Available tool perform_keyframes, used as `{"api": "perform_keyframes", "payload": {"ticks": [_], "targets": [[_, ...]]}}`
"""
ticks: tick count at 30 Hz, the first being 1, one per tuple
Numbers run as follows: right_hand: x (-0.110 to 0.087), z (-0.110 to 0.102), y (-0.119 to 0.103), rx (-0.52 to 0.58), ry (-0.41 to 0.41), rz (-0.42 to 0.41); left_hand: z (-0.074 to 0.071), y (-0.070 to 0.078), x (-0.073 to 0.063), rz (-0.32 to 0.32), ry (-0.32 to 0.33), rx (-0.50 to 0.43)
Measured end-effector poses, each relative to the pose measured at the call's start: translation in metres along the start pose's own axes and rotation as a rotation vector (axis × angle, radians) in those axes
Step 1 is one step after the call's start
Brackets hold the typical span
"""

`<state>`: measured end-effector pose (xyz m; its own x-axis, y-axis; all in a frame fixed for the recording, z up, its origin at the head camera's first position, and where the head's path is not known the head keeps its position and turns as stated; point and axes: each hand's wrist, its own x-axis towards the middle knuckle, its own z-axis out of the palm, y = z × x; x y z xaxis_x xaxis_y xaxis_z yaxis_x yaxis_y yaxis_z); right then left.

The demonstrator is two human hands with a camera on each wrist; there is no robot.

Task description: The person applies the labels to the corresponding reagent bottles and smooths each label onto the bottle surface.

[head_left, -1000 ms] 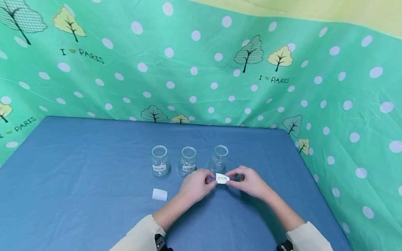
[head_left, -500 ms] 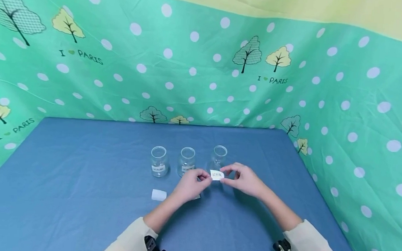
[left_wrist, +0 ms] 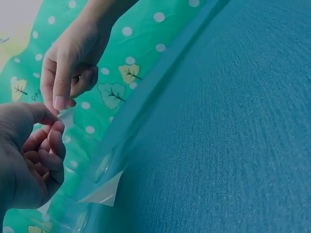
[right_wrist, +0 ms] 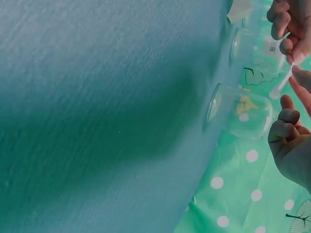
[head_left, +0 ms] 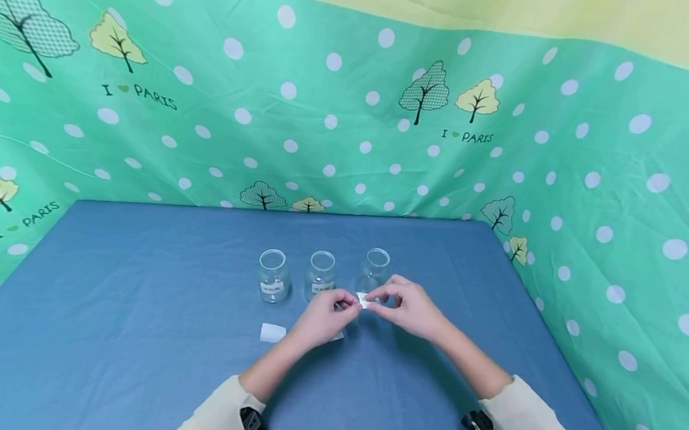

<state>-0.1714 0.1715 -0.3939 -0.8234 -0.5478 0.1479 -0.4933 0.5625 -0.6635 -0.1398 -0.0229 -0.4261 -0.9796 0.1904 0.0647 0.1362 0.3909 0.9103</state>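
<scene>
In the head view, a small white paper label (head_left: 363, 300) is held up in front of the rightmost glass jar (head_left: 374, 270). My left hand (head_left: 321, 320) pinches its left edge between thumb and forefinger. The thumb and forefinger of my right hand (head_left: 413, 310) grip the other side and cover most of it. Seen from the right wrist, the label (right_wrist: 280, 87) is a thin edge-on strip between both hands. Two more open jars, the middle one (head_left: 322, 272) and the left one (head_left: 272, 271), carry white labels with writing. The right jar shows no label of its own.
A white paper piece (head_left: 273, 333) lies on the blue tablecloth (head_left: 126, 319) left of my left forearm. Another white piece (head_left: 337, 337) peeks out beside my left wrist. Green polka-dot fabric (head_left: 314, 69) hangs behind the table and along its right side.
Both hands have shifted left with the label, towards the right jar's front. The right fingers have closed in over the label, hiding its writing. A paper piece by the left wrist has become visible.
</scene>
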Motion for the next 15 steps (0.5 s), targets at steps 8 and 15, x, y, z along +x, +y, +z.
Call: {"api": "perform_keyframes", "payload": {"ticks": [8,15], "targets": [[0.0007,0.0047,-0.0027,0.018,-0.005,-0.049,-0.0053,-0.0039,-0.0039,0.022,-0.090,-0.101],[0.0003,0.0060,-0.0062,0.062,-0.002,-0.024,-0.0073,-0.0039,-0.0065,0.048,-0.080,-0.101]]}}
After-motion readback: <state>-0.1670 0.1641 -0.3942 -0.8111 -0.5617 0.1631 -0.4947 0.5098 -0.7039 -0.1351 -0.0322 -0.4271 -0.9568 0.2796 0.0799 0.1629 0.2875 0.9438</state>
